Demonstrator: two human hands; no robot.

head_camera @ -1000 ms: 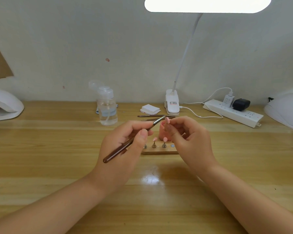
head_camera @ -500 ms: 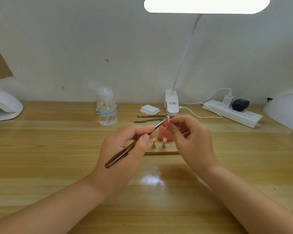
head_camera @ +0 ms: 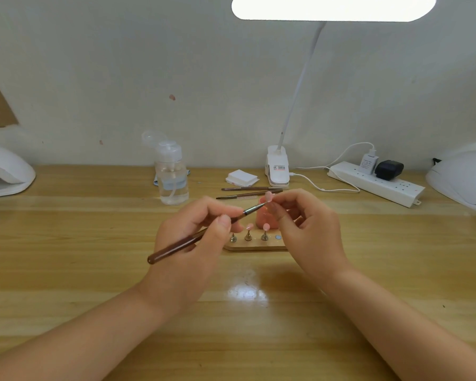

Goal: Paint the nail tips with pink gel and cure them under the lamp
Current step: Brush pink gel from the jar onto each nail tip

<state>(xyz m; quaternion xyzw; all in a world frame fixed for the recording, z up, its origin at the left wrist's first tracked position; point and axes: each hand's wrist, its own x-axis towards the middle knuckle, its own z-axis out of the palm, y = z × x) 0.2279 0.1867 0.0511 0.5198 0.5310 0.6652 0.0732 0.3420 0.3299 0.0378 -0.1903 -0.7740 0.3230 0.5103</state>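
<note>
1. Left hand [head_camera: 193, 237] grips the brush [head_camera: 204, 235] pen-style; I see its bristles touching the nail tip [head_camera: 268, 196].
2. Right hand [head_camera: 305, 229] pinches that nail tip, raised above the wooden stand [head_camera: 254, 244].
3. Just below the fingers: two pink tips on stand pegs, one peg bare, pink gel jar [head_camera: 264, 218] behind.
4. Curing lamp [head_camera: 463, 180] well apart, to the right of the right hand.
5. Judgement: painting about midway; I see no curing under way.
</note>
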